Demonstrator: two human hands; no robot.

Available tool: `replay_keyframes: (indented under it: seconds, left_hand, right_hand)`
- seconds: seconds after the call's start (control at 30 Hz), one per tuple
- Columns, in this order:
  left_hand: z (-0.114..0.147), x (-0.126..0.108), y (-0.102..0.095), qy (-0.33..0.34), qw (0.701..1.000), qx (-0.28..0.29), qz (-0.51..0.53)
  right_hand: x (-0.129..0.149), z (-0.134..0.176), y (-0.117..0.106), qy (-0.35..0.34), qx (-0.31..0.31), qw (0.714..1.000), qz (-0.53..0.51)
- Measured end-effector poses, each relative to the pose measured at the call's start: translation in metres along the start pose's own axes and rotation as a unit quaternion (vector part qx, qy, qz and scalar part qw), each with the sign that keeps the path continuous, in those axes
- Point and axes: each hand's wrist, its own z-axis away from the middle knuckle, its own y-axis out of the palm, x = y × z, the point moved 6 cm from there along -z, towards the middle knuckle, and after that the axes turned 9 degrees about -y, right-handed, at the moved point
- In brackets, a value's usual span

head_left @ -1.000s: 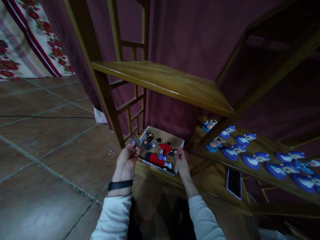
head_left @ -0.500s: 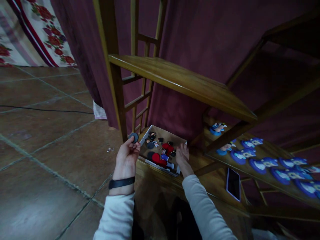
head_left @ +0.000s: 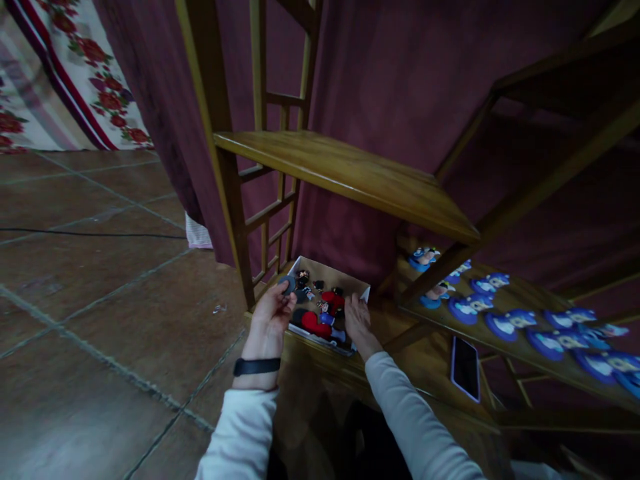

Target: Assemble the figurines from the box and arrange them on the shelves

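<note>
Disc (head_left: 289,283), flat face tipped up, pinched by left hand (head_left: 271,312); right hand (head_left: 359,319), cannot tell its grip

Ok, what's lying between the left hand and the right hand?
In the head view, the middle of the open box, with red pieces and small figures inside, lies between the left hand, holding a grey disc, and the right hand.

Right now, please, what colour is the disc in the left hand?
The disc is dark grey, clearest in the head view.
</note>
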Motion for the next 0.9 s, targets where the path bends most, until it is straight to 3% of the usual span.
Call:
replay_keyframes:
  seconds: [0.07, 0.13, 0.2, 0.33, 0.4, 0.47, 0.5, 0.57, 0.7, 0.77, 0.9]
  left_hand:
    - [0.000, 0.013, 0.004, 0.019, 0.999, 0.004, -0.034]
    - [0.002, 0.029, 0.008, 0.041, 0.997, 0.005, -0.071]
    - [0.005, 0.047, 0.013, 0.047, 0.993, 0.010, -0.110]
    - [0.008, 0.079, 0.018, 0.028, 0.987, 0.023, -0.156]
    - [0.008, 0.092, 0.018, 0.012, 0.986, 0.031, -0.166]
    - [0.008, 0.101, 0.020, -0.008, 0.984, 0.047, -0.170]
    - [0.008, 0.105, 0.022, -0.017, 0.984, 0.056, -0.170]
    - [0.007, 0.111, 0.025, -0.034, 0.983, 0.073, -0.165]
    - [0.004, 0.117, 0.031, -0.047, 0.984, 0.096, -0.144]
    - [0.002, 0.118, 0.032, -0.043, 0.985, 0.100, -0.137]
    - [0.004, 0.117, 0.034, -0.027, 0.984, 0.102, -0.142]
  right_hand:
    - [0.002, 0.013, -0.011, 0.007, -0.031, 0.994, -0.107]
    - [0.004, 0.027, -0.023, 0.011, -0.077, 0.961, -0.264]
    - [0.004, 0.041, -0.028, 0.041, -0.108, 0.885, -0.451]
    - [0.007, 0.062, -0.027, 0.136, -0.112, 0.685, -0.706]
    - [0.008, 0.065, -0.028, 0.152, -0.118, 0.622, -0.759]
    - [0.006, 0.063, -0.030, 0.151, -0.125, 0.590, -0.783]
    - [0.004, 0.061, -0.030, 0.146, -0.130, 0.589, -0.784]
    - [-0.001, 0.057, -0.029, 0.134, -0.139, 0.620, -0.761]
    - [-0.010, 0.047, -0.023, 0.094, -0.143, 0.731, -0.660]
    - [-0.011, 0.043, -0.021, 0.071, -0.137, 0.770, -0.619]
    - [-0.011, 0.041, -0.023, 0.046, -0.134, 0.799, -0.585]
